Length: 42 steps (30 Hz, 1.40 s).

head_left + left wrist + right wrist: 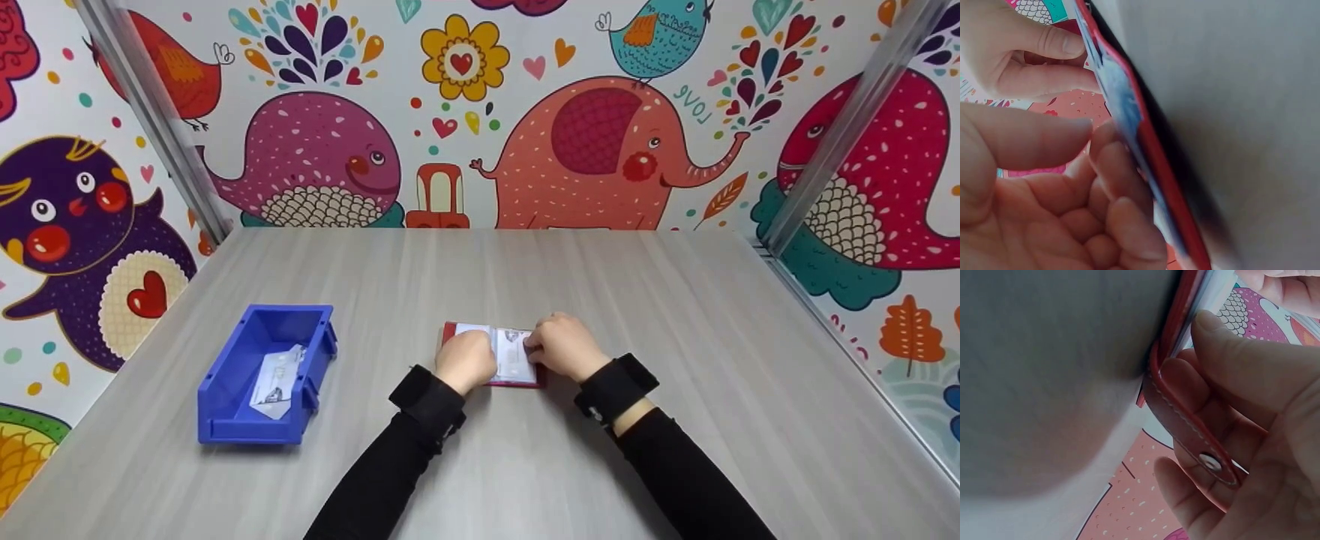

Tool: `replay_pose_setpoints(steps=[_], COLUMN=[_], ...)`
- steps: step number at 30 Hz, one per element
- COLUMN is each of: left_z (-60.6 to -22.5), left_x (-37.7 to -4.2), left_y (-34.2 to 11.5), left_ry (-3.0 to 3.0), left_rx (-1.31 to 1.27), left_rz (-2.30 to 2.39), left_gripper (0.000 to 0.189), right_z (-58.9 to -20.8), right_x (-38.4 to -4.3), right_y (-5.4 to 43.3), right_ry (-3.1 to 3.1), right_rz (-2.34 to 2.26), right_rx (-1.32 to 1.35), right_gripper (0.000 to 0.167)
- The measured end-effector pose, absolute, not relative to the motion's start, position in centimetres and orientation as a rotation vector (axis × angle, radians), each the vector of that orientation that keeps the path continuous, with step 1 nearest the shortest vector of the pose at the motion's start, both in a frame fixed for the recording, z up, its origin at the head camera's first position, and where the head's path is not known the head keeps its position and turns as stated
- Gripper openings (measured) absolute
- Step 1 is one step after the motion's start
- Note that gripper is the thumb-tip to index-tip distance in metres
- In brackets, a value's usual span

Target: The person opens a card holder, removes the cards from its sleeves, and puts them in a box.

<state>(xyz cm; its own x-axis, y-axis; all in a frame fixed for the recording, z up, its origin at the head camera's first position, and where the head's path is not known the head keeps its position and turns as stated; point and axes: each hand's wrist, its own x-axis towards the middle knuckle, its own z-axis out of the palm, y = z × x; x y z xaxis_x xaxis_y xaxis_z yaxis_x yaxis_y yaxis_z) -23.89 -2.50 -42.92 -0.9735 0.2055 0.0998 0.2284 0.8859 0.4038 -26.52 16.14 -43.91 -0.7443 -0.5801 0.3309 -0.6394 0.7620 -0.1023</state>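
A red card holder (pixel 517 385) lies spread on the table, with clear sleeves and a white printed card (pixel 514 358) on its right half. My left hand (pixel 466 361) rests against the left half; in the left wrist view its fingers are curled and the thumb tip meets the index finger, with nothing visible between them. At the right edge, my right hand (pixel 566 346) pinches the holder's side between thumb and index finger. A stitched red strap (pixel 1182 416) with a metal snap (pixel 1210 462) hangs across the right fingers in the right wrist view.
To the left stands a blue plastic bin (pixel 251 430), holding white printed cards (pixel 276 381). The wood-grain table (pixel 480 277) meets a cartoon-patterned wall (pixel 450 112) at the back. Metal frame posts (pixel 154 120) rise at both sides.
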Motion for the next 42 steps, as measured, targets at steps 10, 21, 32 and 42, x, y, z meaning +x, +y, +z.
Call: replay_pose_setpoints(steps=[10, 21, 32, 42], left_z=[-42.8, -42.8, -42.6, -42.6], left_x=[-23.9, -24.4, -24.6, -24.8], left_y=[-2.4, -2.3, -2.1, -1.5], left_ry=[-3.006, -3.056, -3.117, -3.17], left_rx=[-0.345, -0.308, -0.261, -0.217], left_rz=[-0.665, -0.715, -0.733, -0.614], left_gripper=[0.014, 0.012, 0.006, 0.011], right_z=[-43.9, -43.6, -43.7, -43.8], right_x=[-26.5, -26.4, -26.3, -26.3], right_y=[16.1, 15.9, 15.8, 15.7], right_ry=[-2.69, -2.758, -2.725, -2.726], right_rz=[0.297, 0.303, 0.301, 0.299], right_rx=[0.94, 0.885, 0.91, 0.908], right_gripper=[0.018, 0.02, 0.018, 0.017])
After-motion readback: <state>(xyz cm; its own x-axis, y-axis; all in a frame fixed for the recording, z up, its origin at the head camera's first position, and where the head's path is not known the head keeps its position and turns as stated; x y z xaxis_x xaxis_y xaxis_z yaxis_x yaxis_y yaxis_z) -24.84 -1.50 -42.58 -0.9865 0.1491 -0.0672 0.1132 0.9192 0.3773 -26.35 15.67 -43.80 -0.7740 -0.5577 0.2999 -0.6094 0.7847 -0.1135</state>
